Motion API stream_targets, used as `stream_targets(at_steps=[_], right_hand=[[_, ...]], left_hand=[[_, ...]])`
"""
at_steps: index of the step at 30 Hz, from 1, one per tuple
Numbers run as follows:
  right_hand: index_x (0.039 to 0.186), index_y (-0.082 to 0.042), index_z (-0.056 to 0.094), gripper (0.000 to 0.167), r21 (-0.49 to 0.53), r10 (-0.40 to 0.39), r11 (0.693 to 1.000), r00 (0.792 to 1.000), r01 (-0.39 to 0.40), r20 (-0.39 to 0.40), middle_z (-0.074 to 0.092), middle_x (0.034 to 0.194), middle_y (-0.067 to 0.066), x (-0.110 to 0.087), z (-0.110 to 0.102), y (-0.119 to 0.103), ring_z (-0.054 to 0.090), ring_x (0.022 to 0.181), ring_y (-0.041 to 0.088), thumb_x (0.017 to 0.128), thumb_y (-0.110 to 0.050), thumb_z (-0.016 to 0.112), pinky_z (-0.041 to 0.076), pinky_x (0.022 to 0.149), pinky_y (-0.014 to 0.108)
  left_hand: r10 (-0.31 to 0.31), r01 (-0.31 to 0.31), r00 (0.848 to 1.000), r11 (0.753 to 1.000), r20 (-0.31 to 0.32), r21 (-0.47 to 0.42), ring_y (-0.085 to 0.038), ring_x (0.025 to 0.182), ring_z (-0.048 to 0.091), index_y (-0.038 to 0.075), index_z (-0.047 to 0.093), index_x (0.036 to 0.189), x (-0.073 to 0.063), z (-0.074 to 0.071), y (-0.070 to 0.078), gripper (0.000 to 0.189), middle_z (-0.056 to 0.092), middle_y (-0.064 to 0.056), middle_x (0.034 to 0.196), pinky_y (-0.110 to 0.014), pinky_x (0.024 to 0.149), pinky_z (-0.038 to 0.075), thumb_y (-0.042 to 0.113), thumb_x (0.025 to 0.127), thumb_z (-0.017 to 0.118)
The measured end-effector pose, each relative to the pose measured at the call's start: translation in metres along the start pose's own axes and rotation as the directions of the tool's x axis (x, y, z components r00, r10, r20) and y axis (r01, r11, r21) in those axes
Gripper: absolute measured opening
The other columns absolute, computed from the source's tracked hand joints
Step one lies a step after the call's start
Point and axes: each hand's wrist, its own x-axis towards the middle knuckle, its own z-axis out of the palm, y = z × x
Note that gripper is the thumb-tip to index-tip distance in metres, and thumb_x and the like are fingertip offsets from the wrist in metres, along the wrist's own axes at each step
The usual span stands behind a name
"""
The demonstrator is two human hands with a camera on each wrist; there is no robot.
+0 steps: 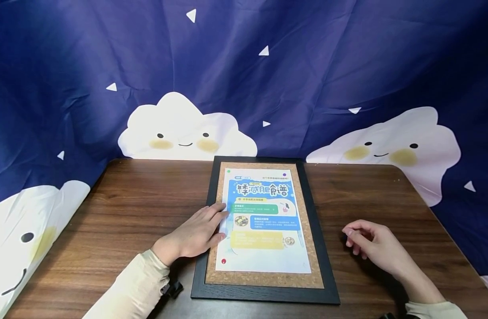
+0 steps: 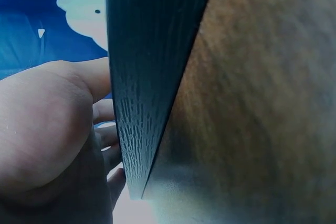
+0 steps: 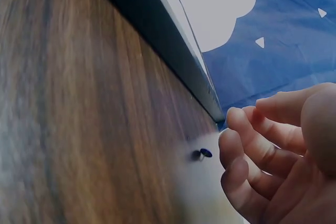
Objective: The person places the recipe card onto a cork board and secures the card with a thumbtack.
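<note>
A corkboard [image 1: 264, 279] in a black frame [image 1: 264, 294] lies on the wooden table, with a printed sheet [image 1: 264, 261] on it. A green pushpin [image 1: 228, 170], a purple one [image 1: 284, 174] and a red one [image 1: 223, 261] sit at three of its corners. My left hand [image 1: 194, 232] rests across the frame's left side, fingers spread onto the sheet's left edge. Right of the board, my right hand [image 1: 371, 243] hovers low over the table with loosely bent fingers. Just beyond its fingertips in the right wrist view, a dark blue pushpin [image 3: 206, 152] lies on the table.
The brown wood-grain table [image 1: 148, 186] extends on both sides of the board. Behind it hangs a dark blue cloth [image 1: 288, 79] printed with white clouds [image 1: 180, 119] and small triangles; it also drapes past the table's left and right edges.
</note>
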Motion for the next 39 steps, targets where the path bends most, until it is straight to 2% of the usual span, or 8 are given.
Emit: stream_targets(at_steps=[8,13,16,21,26,35,39], right_hand=[[0.113,0.002,0.073,0.015,-0.025,0.043,0.999,0.998,-0.044,-0.036,0.07,0.08,0.0,0.002,-0.004,0.009,0.062,0.062,0.01,0.109,-0.008,0.064,0.054,0.052,0.03],[0.112,0.001,0.073,0.015,-0.06,0.097,0.993,0.995,-0.098,-0.022,0.071,0.082,0.003,0.003,-0.006,0.011,0.06,0.061,0.01,0.108,-0.011,0.066,0.053,0.052,0.029],[0.109,-0.002,0.074,0.014,-0.12,0.101,0.987,0.995,-0.103,-0.022,0.07,0.081,0.002,0.004,-0.005,0.012,0.059,0.061,0.008,0.106,-0.015,0.069,0.052,0.055,0.027],[0.1,-0.007,0.077,0.013,-0.251,0.048,0.966,0.996,-0.066,-0.08,0.067,0.075,-0.003,0.006,0.001,0.012,0.053,0.062,0.002,0.099,-0.02,0.079,0.043,0.062,0.023],[0.095,-0.012,0.077,0.012,-0.334,0.05,0.939,0.994,-0.079,-0.095,0.068,0.075,-0.006,0.01,0.004,0.01,0.051,0.066,0.003,0.097,-0.023,0.082,0.039,0.066,0.025],[0.093,-0.015,0.077,0.007,-0.333,0.048,0.94,0.996,-0.069,-0.07,0.066,0.078,-0.006,0.009,0.004,0.01,0.05,0.069,0.002,0.098,-0.018,0.08,0.039,0.066,0.025],[0.096,-0.011,0.077,0.005,-0.269,0.048,0.961,0.998,-0.059,-0.049,0.069,0.081,-0.003,0.006,0.004,0.009,0.053,0.068,0.003,0.099,-0.014,0.079,0.044,0.063,0.025]], left_hand=[[-0.011,0.011,1.0,1.0,0.01,-0.003,-0.039,0.16,0.036,-0.006,0.044,0.158,-0.001,-0.001,0.001,0.056,0.037,-0.025,0.169,-0.059,0.128,0.035,0.024,0.113,0.057],[-0.02,0.02,1.0,1.0,0.018,-0.011,-0.039,0.16,0.035,-0.005,0.043,0.159,-0.001,0.0,0.001,0.056,0.037,-0.024,0.17,-0.06,0.129,0.034,0.025,0.113,0.056],[-0.015,0.015,1.0,1.0,0.012,-0.004,-0.039,0.16,0.035,-0.005,0.043,0.159,-0.001,0.0,0.0,0.056,0.037,-0.025,0.17,-0.059,0.129,0.034,0.025,0.113,0.056],[-0.008,0.008,1.0,1.0,0.001,0.004,-0.039,0.16,0.036,-0.006,0.044,0.158,-0.002,0.001,0.0,0.056,0.038,-0.025,0.169,-0.06,0.128,0.035,0.025,0.113,0.057],[-0.003,0.003,1.0,1.0,-0.007,0.009,-0.039,0.159,0.037,-0.006,0.044,0.158,-0.001,0.0,0.0,0.055,0.039,-0.025,0.168,-0.06,0.127,0.036,0.025,0.113,0.057],[-0.002,0.002,1.0,1.0,-0.005,0.0,-0.04,0.159,0.036,-0.007,0.044,0.158,-0.001,-0.001,0.0,0.056,0.038,-0.025,0.169,-0.06,0.128,0.035,0.024,0.113,0.057],[-0.005,0.005,1.0,1.0,0.002,0.0,-0.039,0.159,0.036,-0.006,0.043,0.158,-0.001,0.0,0.0,0.056,0.038,-0.025,0.169,-0.06,0.128,0.035,0.024,0.113,0.056]])
